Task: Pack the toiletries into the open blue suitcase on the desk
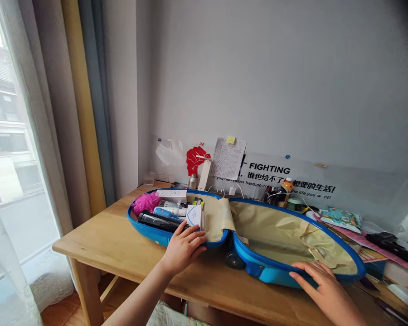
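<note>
A blue oval suitcase lies opened flat on a wooden table. Its left half holds a pink mesh puff, a black cylinder, a blue-and-white tube, a long white box and a white box with a blue outline. My left hand, fingers spread, rests over the left half's front rim, fingertips by the outlined box. The right half shows beige lining and straps. At its front right rim lies my right hand, fingers apart and holding nothing.
Behind the suitcase stand a small bottle, a white charger, an orange-capped bottle and a green jar. Packets and a black item crowd the right. Curtains hang left; a printed sheet is on the wall.
</note>
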A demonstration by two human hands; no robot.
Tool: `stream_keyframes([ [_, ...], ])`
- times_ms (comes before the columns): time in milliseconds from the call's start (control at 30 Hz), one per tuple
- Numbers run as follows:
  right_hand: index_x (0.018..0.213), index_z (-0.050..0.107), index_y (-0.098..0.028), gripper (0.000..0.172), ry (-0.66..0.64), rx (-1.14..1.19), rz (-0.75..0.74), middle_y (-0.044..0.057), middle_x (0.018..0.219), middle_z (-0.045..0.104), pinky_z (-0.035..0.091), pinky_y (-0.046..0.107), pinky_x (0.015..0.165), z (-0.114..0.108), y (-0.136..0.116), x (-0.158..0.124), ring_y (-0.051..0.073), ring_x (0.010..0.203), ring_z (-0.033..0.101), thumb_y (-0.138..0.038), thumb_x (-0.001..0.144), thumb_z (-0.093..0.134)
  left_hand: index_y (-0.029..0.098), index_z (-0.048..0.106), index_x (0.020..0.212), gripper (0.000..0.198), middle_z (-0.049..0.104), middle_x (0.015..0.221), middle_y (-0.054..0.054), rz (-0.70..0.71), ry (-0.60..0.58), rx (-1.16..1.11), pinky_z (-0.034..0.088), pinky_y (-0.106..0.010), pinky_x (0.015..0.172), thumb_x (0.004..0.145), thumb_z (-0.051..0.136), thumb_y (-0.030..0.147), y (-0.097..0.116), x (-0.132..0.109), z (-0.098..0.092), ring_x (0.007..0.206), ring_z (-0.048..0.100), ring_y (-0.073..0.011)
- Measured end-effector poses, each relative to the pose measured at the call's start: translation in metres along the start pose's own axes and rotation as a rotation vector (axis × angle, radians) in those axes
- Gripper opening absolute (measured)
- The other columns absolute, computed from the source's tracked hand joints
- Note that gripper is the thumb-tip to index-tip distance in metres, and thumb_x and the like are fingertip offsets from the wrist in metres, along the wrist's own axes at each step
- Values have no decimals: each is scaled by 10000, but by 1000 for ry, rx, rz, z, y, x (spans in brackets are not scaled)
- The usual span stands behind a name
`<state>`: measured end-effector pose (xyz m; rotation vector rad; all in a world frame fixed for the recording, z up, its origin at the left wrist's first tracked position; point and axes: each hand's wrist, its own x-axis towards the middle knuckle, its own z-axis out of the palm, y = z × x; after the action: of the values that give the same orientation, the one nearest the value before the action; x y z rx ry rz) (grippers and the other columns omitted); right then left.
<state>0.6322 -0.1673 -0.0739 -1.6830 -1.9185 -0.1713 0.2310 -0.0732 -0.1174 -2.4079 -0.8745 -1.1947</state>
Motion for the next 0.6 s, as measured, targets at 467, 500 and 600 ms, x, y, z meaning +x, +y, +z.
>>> stream_keyframes([
  [467, 746, 671, -272, 418, 149, -32, -324, -4, 703, 723, 498, 356, 785, 21, -67, 5, 174, 668, 675, -588, 924, 462, 260, 682, 1059, 236, 748, 1133, -22, -63, -98, 16, 252, -426, 1203, 1001, 475, 357, -34, -28, -49, 1090, 678, -172],
  [500, 754, 663, -271, 385, 177, -35, -355, -17, 699, 720, 487, 349, 785, 24, -75, 6, 162, 655, 671, -547, 938, 467, 260, 683, 1063, 239, 747, 1137, -25, -63, -108, 36, 253, -429, 1202, 1002, 471, 352, -39, -32, -53, 1095, 676, -174],
  [600, 762, 634, -261, 331, 266, -36, -425, -44, 687, 711, 451, 324, 776, 34, -101, 6, 133, 628, 660, -458, 969, 467, 256, 682, 1071, 242, 739, 1158, -29, -50, -151, 93, 243, -435, 1205, 1001, 464, 336, -54, -41, -68, 1114, 665, -181],
])
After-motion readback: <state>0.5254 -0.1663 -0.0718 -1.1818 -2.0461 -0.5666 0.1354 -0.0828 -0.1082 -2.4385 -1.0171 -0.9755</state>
